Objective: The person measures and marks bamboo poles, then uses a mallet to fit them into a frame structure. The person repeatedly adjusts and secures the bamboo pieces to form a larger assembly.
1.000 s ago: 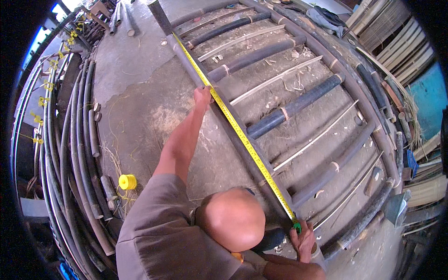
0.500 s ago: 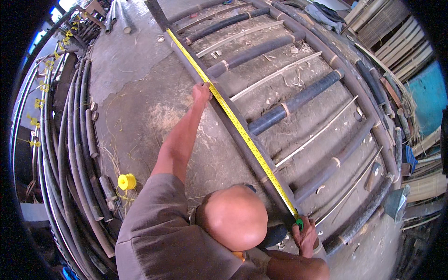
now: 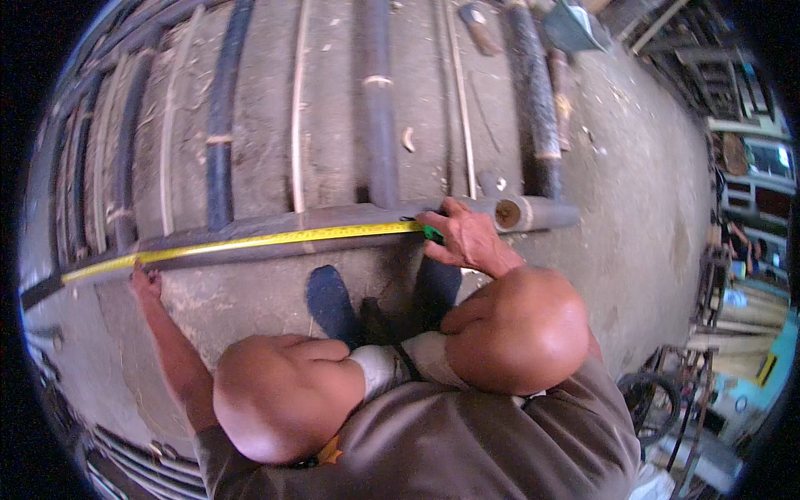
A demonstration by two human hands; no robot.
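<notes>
A yellow tape measure blade (image 3: 292,238) runs along a long dark bamboo pole (image 3: 350,217), the near side rail of a ladder-like bamboo frame. My left hand (image 3: 147,282) is at the blade's lower edge toward the left, its fingers closed against it. Around the green tape case (image 3: 432,234) at the pole's right part, my right hand (image 3: 468,239) is closed; its fingers hide part of the case. Just right of that hand shows the cut, round end of a bamboo piece (image 3: 507,214).
Dark bamboo crosspieces (image 3: 221,142) and thin pale slats (image 3: 298,108) extend away from the pole. A wooden-handled blade (image 3: 480,31) and a grey-green container (image 3: 575,27) lie at the far right. My feet (image 3: 329,300) are close to the pole. A wheel (image 3: 650,406) stands at right.
My view has turned to the right, so the pole now runs across the picture. The tape remains stretched along it, with both hands still at it.
</notes>
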